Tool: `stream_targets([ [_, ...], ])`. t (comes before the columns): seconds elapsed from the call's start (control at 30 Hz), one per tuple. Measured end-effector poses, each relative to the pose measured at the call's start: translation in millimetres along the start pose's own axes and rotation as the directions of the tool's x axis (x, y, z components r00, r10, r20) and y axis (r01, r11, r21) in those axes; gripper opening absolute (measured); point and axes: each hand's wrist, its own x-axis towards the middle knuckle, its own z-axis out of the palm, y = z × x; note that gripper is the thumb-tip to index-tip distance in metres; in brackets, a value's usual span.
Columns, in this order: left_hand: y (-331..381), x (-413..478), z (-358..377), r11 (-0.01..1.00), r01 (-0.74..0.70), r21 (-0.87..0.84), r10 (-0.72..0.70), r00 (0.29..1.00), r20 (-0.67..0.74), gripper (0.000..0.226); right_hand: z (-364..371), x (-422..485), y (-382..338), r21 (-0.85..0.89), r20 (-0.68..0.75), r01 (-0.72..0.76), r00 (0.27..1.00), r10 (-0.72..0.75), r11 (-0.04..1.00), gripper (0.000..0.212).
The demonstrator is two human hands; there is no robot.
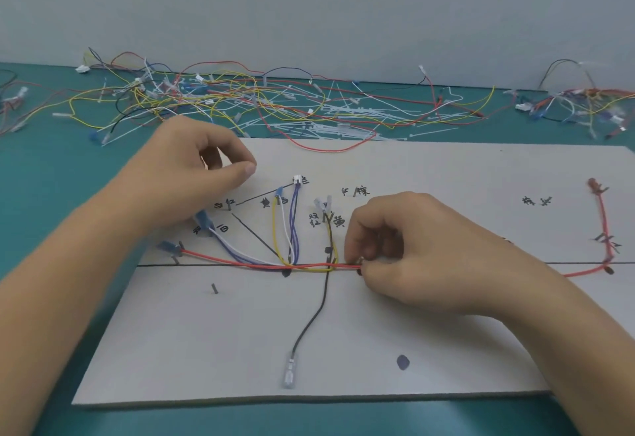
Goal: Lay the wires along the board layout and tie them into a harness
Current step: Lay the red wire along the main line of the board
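**Red insulated wire (223,258) pinched on the drawn trunk line**

My right hand (405,246) presses thumb and forefinger together on this thin wire, just right of where the other leads merge on the flat white layout board (446,174). The wire's long axis runs left to right along the black drawn line. Its blue-sleeved terminal (168,248) points to the far left. The wire vanishes under my hand and reappears beyond my wrist, bending up toward the board's far edge. A yellow lead (274,229) and purple leads (294,222) join it from above, and a black lead (309,322) drops toward me. My left hand (192,167) hovers above the board's left part with its fingers curled. I cannot tell whether it holds anything.
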Motion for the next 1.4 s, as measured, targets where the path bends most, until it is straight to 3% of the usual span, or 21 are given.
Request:
stream_targets([
  [0.5,-20,9,3,0.999,0.038,0.007,-0.037,0.997,-0.067,0.011,-7,-4,-9,-0.003,0.050,-0.038,0.998,0.038,0.999,0.042],
  [1.0,-25,2,5,0.996,0.048,-0.072,-0.054,0.995,-0.082,0.010,-2,1,-3,-0.024,-0.023,-0.038,0.999,0.038,0.999,0.039],
  [1.4,-28,4,0,0.999,0.040,-0.029,-0.043,0.992,-0.115,0.012,1,2,-5,-0.083,-0.049,-0.034,0.998,0.030,0.996,0.037],
])
